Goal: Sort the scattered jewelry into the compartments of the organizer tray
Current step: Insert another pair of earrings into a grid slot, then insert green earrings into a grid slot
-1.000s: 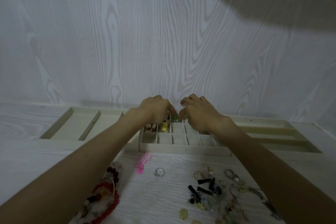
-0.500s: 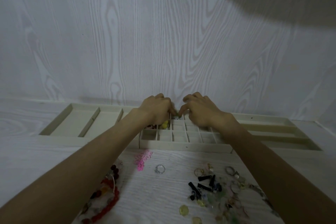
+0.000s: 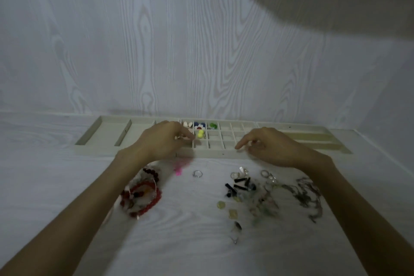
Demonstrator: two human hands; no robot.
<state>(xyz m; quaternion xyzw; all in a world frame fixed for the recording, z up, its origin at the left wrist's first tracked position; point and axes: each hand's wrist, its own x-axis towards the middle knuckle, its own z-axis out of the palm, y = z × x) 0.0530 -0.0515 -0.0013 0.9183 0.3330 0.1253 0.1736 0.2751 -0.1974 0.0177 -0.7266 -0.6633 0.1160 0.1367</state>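
Note:
A long cream organizer tray (image 3: 215, 154) lies against the wall. Its small middle compartments hold a green piece (image 3: 212, 125), a blue and white piece (image 3: 199, 125) and a yellow piece (image 3: 201, 134). My left hand (image 3: 162, 140) hovers over the tray's left small compartments, fingers loosely curled, nothing visibly held. My right hand (image 3: 271, 145) hangs over the tray's front rim, forefinger pointing left, holding nothing. Scattered on the table in front lie red bead bracelets (image 3: 143, 195), a pink piece (image 3: 179, 169), a silver ring (image 3: 197, 173), black pieces (image 3: 238, 184) and tangled chains (image 3: 304, 192).
The white wood-grain wall (image 3: 179, 51) rises right behind the tray. Two long compartments (image 3: 112, 133) sit at the tray's left end and long slots (image 3: 313, 139) at its right. Small yellowish stones (image 3: 226, 208) lie nearer to me on the white table.
Both hands drew back from the far middle compartment and moved apart. The green piece they were pinching together now lies in its compartment. The camera tilted, so more of the table shows.

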